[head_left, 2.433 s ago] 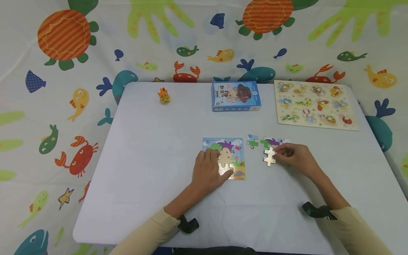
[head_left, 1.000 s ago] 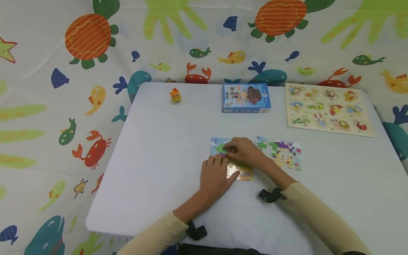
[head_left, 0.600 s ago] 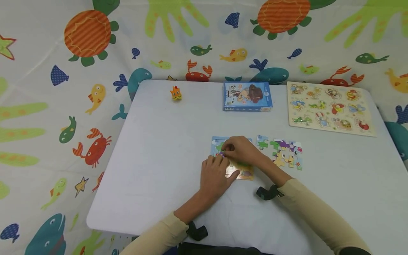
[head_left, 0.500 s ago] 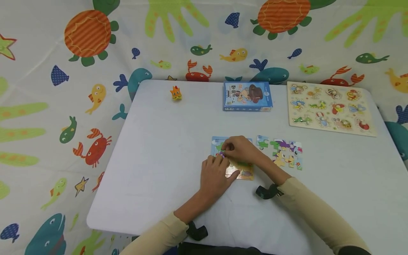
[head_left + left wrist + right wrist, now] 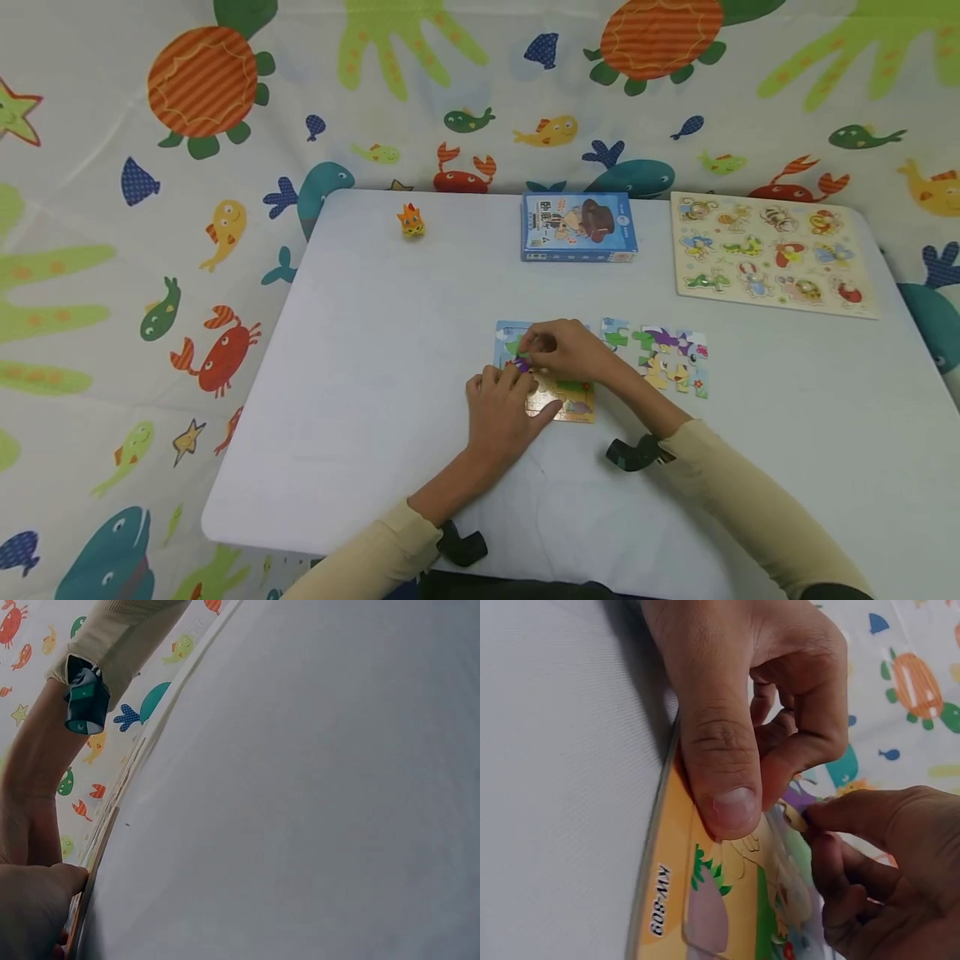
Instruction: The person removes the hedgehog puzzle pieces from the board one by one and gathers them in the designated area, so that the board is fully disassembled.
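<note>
The puzzle board point(image 5: 581, 410), with a printed border and a bare patch, lies flat near the middle of the table. My left hand point(image 5: 501, 410) rests across its left part, thumb pressing near the lower edge; in the left wrist view the left hand point(image 5: 34, 907) is at the board's edge. My right hand point(image 5: 572, 352) reaches over the board's upper part. The right wrist view shows the right hand point(image 5: 892, 862) pinching a small puzzle piece point(image 5: 793, 817) close over the board, beside the left thumb. Fingers hide much of the picture and the piece.
Several joined puzzle pieces point(image 5: 677, 362) lie right of the board, with a smaller group point(image 5: 615, 332) between. Behind stand a blue game box point(image 5: 579, 227), a wooden insect puzzle point(image 5: 776, 254) and a small orange-and-yellow figure point(image 5: 411, 221). Printed cloth point(image 5: 405, 125) hangs behind the white table.
My right hand has moved left from the loose pieces to the board, with a puzzle piece in its fingers. During the last second both hands barely move. The head view has shifted slightly.
</note>
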Demonstrator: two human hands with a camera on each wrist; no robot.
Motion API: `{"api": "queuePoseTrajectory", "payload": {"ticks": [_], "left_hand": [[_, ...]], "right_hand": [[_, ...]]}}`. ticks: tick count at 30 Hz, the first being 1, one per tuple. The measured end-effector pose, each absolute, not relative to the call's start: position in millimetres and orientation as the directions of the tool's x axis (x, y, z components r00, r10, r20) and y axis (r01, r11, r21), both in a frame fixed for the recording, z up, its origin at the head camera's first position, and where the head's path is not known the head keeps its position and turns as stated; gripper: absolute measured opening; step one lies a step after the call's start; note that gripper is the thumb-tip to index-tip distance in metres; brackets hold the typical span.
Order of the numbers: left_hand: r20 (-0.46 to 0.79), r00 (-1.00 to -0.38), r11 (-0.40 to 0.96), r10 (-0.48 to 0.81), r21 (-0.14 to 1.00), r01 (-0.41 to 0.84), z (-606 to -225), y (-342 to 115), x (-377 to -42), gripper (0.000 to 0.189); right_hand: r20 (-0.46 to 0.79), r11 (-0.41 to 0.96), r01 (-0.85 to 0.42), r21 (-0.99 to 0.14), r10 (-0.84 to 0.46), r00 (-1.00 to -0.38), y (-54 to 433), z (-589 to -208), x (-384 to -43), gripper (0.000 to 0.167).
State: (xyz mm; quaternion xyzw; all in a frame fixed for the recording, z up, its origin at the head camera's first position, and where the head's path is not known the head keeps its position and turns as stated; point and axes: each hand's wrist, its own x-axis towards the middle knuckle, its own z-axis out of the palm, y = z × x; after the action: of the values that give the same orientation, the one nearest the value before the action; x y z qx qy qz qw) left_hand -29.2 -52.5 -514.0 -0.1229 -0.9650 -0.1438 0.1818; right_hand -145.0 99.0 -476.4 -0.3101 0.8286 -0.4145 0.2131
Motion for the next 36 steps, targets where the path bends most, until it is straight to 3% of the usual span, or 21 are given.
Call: {"api": "queuePoseTrajectory", "payload": {"ticks": [4, 9, 19, 26, 36], "left_hand": [[0.405, -0.895, 0.927, 0.185, 0.231, 0.296, -514.9, -53.2, -30.2, 0.048], [0.391, -0.903, 0.925, 0.177, 0.247, 0.289, -514.5, -52.7, -30.4, 0.047], [0.332, -0.924, 0.939, 0.191, 0.211, 0.27, -506.7, -53.3, -28.8, 0.047], [0.315, -0.927, 0.937, 0.204, 0.212, 0.278, -507.0, -55.7, -30.5, 0.046], [0.323, -0.917, 0.907, 0.236, 0.267, 0.327, -507.1, -56.9, -37.9, 0.044]], "right_hand": [[-0.066, 0.441, -0.326, -0.836, -0.67, -0.739, 100.4, -476.8, -143.8, 0.01], [-0.041, 0.444, -0.272, -0.854, -0.578, -0.815, 110.8, -472.3, -143.6, 0.01], [-0.134, 0.413, -0.029, -0.91, -0.361, -0.923, 188.4, -465.0, -137.8, 0.021], [-0.237, 0.461, 0.09, -0.883, -0.273, -0.932, 219.3, -476.0, -122.0, 0.024], [-0.211, 0.583, 0.023, -0.812, -0.257, -0.943, 226.8, -483.3, -122.7, 0.017]]}}
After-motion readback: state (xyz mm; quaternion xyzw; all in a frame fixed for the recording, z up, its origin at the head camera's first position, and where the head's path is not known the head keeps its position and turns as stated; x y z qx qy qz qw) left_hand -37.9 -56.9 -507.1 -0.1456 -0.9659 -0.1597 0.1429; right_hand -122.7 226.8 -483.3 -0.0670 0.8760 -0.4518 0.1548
